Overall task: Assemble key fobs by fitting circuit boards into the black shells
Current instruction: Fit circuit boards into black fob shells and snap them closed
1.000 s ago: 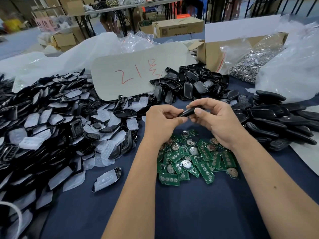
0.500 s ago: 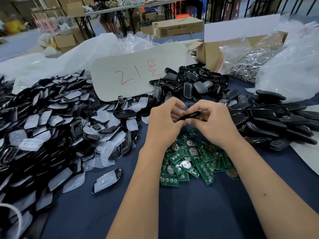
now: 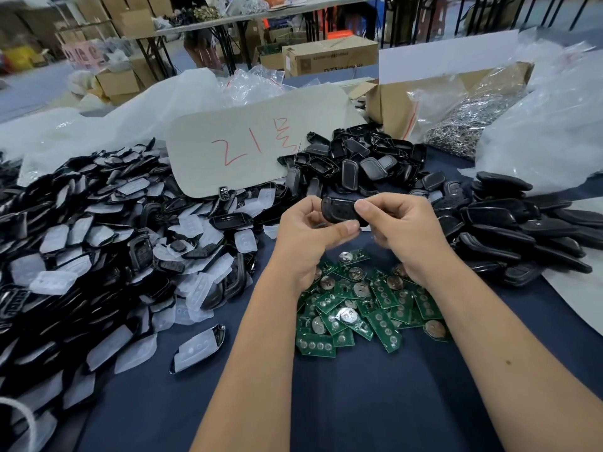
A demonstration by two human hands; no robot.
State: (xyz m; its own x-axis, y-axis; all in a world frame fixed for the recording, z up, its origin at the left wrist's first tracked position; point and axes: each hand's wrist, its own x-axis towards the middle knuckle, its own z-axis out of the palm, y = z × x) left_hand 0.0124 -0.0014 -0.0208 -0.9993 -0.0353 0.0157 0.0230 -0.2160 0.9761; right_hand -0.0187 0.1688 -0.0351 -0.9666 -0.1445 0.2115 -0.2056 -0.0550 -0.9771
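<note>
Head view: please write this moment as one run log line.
left hand: holds black shell | right hand: holds same shell | green boards: piled on table below

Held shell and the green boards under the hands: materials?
Held shell: likely moulded black plastic, smooth semi-gloss, soft highlights on its curved face. Green boards: look like laminate circuit boards, green coating, silvery round pads and metal coin-cell discs.

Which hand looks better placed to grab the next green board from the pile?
Probably the left hand: only its thumb and fingertips steady the black shell, while the right hand pinches it firmly. Both hover over the green boards.
</note>
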